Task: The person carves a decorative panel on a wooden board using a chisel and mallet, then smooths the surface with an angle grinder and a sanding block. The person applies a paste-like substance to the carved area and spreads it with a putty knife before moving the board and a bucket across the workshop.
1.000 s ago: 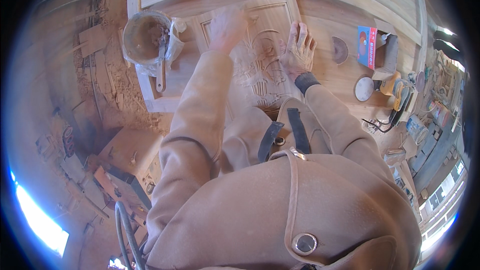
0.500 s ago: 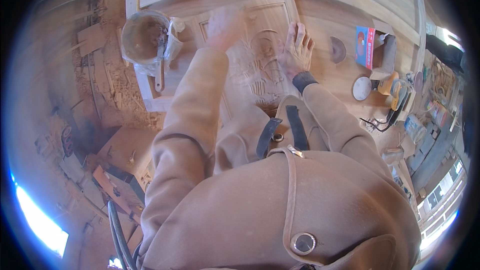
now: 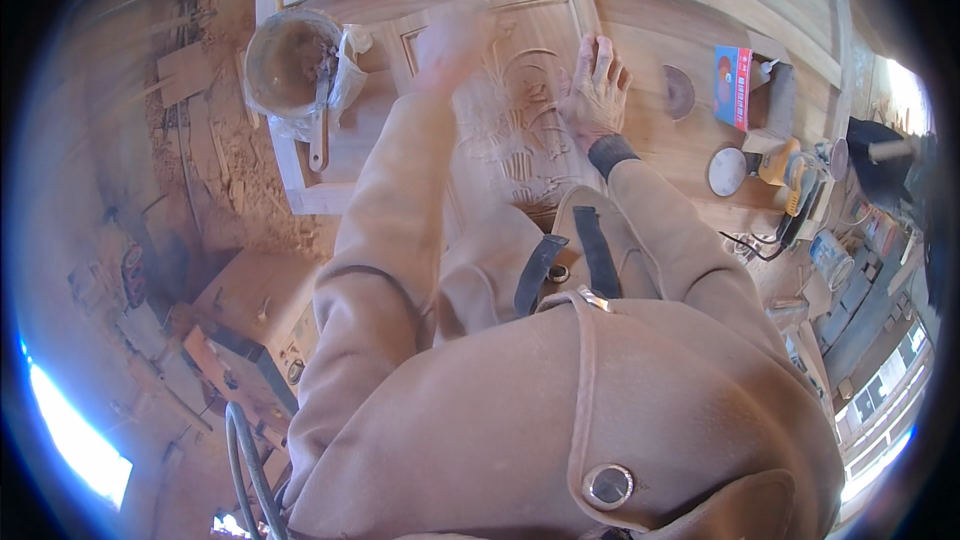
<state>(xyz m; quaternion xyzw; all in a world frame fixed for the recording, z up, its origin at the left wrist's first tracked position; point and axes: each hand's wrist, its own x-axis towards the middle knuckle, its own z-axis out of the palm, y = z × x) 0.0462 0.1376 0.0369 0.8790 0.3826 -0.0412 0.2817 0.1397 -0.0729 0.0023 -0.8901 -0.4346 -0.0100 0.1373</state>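
A carved wooden panel (image 3: pixel 538 90) with a raised relief and a moulded border lies in front of me on the bench. Over its upper left part is my left hand (image 3: pixel 452 45), so smeared by motion that its fingers, and anything in them, cannot be made out. My right hand (image 3: pixel 598 90) lies along the panel's right edge, fingers stretched out and pointing away from me, with nothing visible in it.
Left of the panel stands a bucket (image 3: pixel 290 65) lined with plastic, a wooden-handled tool (image 3: pixel 320 130) leaning at its rim. To the right are a brown sanding disc (image 3: pixel 679 93), a white disc (image 3: pixel 727 172), an open box (image 3: pixel 765 90) and a yellow power tool (image 3: pixel 790 170).
My left hand is blurred in both frames, over nearly the same part of the panel. My right hand stays on the panel's edge. The view has shifted slightly.
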